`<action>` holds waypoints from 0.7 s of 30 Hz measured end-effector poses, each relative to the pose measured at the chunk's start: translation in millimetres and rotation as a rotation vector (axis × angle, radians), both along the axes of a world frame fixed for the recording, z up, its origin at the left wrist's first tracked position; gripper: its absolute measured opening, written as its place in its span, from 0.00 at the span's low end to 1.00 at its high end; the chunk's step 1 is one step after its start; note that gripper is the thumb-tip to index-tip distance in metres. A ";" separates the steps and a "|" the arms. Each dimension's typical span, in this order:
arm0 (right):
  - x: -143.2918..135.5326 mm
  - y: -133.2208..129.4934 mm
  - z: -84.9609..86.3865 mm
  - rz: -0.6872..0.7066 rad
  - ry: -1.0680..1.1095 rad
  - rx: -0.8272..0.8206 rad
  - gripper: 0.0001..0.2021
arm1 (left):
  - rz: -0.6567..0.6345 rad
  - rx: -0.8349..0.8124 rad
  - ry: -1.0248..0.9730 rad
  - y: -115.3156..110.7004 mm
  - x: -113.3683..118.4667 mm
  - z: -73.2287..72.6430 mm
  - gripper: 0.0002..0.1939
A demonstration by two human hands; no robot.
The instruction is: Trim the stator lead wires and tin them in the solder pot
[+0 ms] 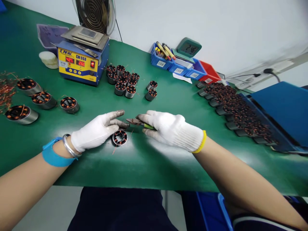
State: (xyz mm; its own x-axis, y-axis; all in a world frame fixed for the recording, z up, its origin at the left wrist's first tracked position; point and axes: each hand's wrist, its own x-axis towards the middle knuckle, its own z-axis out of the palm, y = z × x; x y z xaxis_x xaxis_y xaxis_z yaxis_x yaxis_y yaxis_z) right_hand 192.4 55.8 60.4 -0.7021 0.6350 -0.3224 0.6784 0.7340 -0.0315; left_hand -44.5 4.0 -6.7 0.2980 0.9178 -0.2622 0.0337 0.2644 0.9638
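Note:
On the green table lies a motor stator (120, 137), a metal ring with copper windings inside and loose wire ends sticking out. My left hand (97, 131), in a white glove with grey fingertips, is beside it. Its fingers stretch out past the far side of the ring and the thumb is by the rim; whether it touches cannot be made out. My right hand (169, 130), gloved too, is closed around green-handled cutting pliers (134, 122). The pliers' metal jaws point left, close to my left fingertips. Part of the handles is hidden under the glove.
More stators stand in a group (125, 80) ahead, at the left (42, 99), and in long rows (228, 102) at the right. Copper wire scraps (6, 89) lie far left. A blue-yellow CM558 machine (79, 65), blue bins (161, 62) and a clock (189, 47) stand behind.

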 end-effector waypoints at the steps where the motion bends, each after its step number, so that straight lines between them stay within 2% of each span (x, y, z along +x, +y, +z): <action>1: -0.9 1.9 1.6 0.016 -0.010 0.014 0.19 | 0.007 0.000 -0.004 0.1 0.4 0.3 0.38; 12: -26.2 14.7 13.1 0.135 -0.163 0.046 0.20 | 0.006 -0.035 -0.053 0.0 3.5 5.3 0.39; 18: -33.3 16.4 16.3 0.073 -0.269 -0.043 0.18 | 0.011 -0.036 0.003 0.4 3.9 5.5 0.39; 21: -34.0 17.9 17.3 0.093 -0.258 0.003 0.18 | 0.011 -0.044 -0.007 0.4 4.8 6.2 0.39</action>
